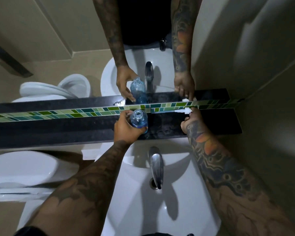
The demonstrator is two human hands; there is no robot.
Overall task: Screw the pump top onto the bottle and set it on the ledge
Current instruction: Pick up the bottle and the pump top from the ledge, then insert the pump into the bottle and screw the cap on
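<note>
A clear blue-tinted bottle (138,120) with an open neck stands on the black ledge (75,132), slightly tilted. My left hand (126,129) is wrapped around its lower body. The white pump top (181,110) lies flat along the back of the ledge against the green tile strip, its tube pointing left. My right hand (195,120) has its fingertips on the pump's head end, at the right. The mirror above repeats both hands, the bottle and the pump.
Below the ledge is a white sink (160,193) with a chrome faucet (156,166). A white toilet (20,169) stands to the left. A beige wall (271,133) closes the right side. The mirror (58,48) rises behind the tile strip (58,113).
</note>
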